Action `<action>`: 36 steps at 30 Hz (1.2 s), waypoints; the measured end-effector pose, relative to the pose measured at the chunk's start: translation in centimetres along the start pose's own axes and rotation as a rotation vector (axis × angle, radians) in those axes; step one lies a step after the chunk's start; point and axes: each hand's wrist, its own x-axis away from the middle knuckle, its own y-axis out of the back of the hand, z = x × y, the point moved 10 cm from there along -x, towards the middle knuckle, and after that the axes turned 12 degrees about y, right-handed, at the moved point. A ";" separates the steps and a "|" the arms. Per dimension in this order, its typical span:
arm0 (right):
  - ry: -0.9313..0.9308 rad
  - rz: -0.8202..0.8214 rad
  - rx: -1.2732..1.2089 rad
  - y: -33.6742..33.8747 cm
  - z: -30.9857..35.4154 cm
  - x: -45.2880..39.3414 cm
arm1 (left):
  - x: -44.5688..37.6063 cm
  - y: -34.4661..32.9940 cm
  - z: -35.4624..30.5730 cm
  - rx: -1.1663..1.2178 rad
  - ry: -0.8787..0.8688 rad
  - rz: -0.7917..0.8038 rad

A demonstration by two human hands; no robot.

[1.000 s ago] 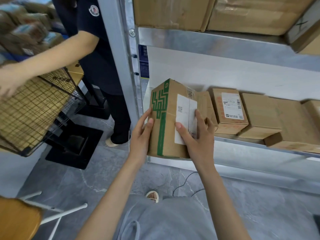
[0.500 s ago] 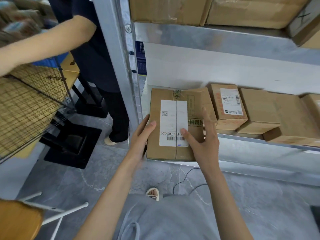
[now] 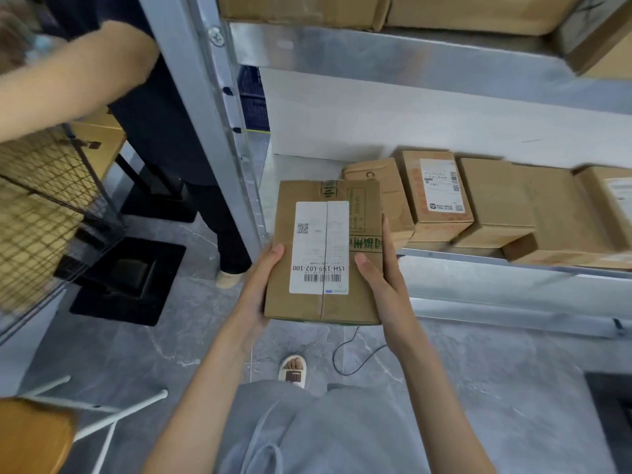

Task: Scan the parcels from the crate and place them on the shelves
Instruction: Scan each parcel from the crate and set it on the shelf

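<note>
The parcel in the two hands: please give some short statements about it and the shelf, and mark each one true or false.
1. Both hands, left hand and right hand, hold the parcel by its sides. True.
2. The white label faces the camera. True.
3. The parcel already lies fully on the shelf. False: it is held at the shelf's front left end.
4. The shelf holds no other boxes. False: a row of cardboard boxes lies to the right.
5. A wire crate stands at the left. True.

I see matt cardboard parcel (image 3: 323, 251), smooth white paper label (image 3: 319, 248); shelf (image 3: 393, 59) dull brushed metal; floor (image 3: 513, 371) grey stone-look.
</note>
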 end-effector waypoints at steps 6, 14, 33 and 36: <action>-0.035 -0.072 -0.066 2.7 -1.2 2.2 | -0.1 -2.1 3.1 -0.022 0.057 0.055; -0.097 0.074 -0.111 7.7 -2.1 4.5 | 2.6 -5.1 8.1 -0.042 0.015 -0.004; -0.256 0.092 -0.173 22.9 -7.9 12.5 | 4.2 -12.7 25.5 -0.046 0.128 -0.178; -0.279 0.014 -0.152 24.7 -10.1 12.1 | 1.6 -13.3 26.6 -0.159 0.152 -0.158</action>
